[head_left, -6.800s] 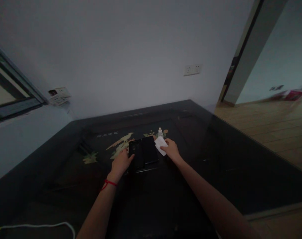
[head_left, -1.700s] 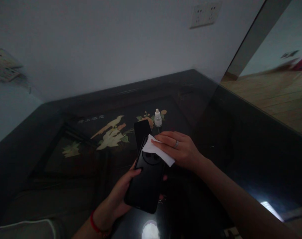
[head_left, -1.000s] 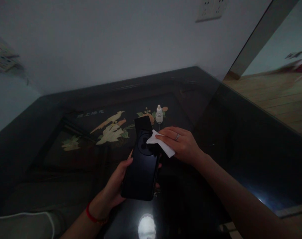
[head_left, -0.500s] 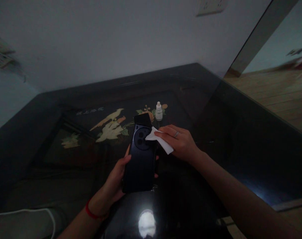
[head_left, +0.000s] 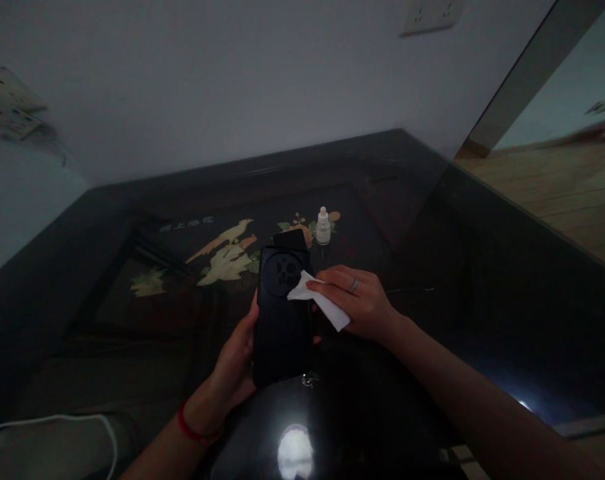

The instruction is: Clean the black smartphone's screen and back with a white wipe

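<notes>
A dark smartphone (head_left: 283, 340) with a large round camera ring is held back side up by my left hand (head_left: 234, 363), fingers wrapped round both long edges. My right hand (head_left: 360, 303), with a ring on one finger, pinches a folded white tissue (head_left: 327, 308). One corner of the tissue lies over the phone's back, just below and right of the lenses. Beyond the phone's top edge is a small dark flat object (head_left: 290, 239), partly hidden by the phone. A small white-capped dropper bottle (head_left: 323, 227) stands upright behind my right hand.
The glossy black table (head_left: 397, 200) bears a bird-and-flower picture (head_left: 227, 257) and meets a pale wall at the back. Wall sockets (head_left: 432, 15) show at upper right, more sockets (head_left: 10, 103) at left. A white cable (head_left: 57, 419) runs at lower left.
My right hand has drawn the tissue slightly down, off the camera lenses. The phone is tilted a little differently in my left hand. The whole view has shifted slightly.
</notes>
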Action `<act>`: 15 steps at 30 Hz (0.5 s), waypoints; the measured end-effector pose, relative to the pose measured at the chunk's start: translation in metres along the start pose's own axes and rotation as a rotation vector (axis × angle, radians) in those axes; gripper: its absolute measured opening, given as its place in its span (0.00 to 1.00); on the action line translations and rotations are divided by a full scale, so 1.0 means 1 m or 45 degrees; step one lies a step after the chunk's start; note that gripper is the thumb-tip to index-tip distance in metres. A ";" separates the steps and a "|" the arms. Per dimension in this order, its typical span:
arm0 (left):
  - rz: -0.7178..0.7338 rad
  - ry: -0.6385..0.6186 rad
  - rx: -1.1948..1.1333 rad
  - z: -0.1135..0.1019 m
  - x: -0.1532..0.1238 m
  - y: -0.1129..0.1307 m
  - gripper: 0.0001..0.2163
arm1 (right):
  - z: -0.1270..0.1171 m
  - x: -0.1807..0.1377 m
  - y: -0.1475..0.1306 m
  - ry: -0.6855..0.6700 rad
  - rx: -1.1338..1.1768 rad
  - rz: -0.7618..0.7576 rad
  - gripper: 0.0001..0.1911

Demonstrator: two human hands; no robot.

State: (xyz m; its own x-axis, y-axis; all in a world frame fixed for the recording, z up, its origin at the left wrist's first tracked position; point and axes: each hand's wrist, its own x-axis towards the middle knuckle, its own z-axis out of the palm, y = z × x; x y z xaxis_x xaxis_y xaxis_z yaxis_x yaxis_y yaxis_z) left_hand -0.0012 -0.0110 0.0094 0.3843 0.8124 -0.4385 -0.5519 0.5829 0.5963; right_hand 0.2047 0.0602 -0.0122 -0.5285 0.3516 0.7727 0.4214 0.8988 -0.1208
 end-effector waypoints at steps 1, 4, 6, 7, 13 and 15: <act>0.013 -0.001 0.009 0.001 -0.001 0.000 0.34 | 0.000 0.001 0.000 0.011 -0.019 0.033 0.13; -0.004 -0.026 0.044 0.004 -0.003 -0.002 0.38 | 0.002 0.002 0.000 0.033 -0.095 0.153 0.15; -0.009 -0.049 0.061 0.004 -0.004 -0.002 0.40 | 0.003 0.003 0.000 0.018 -0.098 0.172 0.15; -0.002 -0.057 0.065 0.003 -0.004 -0.003 0.41 | 0.003 0.003 -0.001 0.010 -0.078 0.160 0.15; 0.179 0.011 0.021 -0.001 -0.003 -0.005 0.40 | 0.004 0.002 -0.010 0.002 0.078 0.042 0.15; 0.248 0.013 0.051 -0.002 -0.003 -0.006 0.41 | 0.005 0.002 -0.012 0.027 0.038 0.070 0.15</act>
State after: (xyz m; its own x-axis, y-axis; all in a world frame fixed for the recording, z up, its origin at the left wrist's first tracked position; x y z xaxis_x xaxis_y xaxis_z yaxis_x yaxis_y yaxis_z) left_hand -0.0004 -0.0168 0.0052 0.2656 0.9098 -0.3189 -0.5849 0.4150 0.6969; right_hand 0.1951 0.0516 -0.0121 -0.4892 0.3957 0.7773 0.4273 0.8856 -0.1819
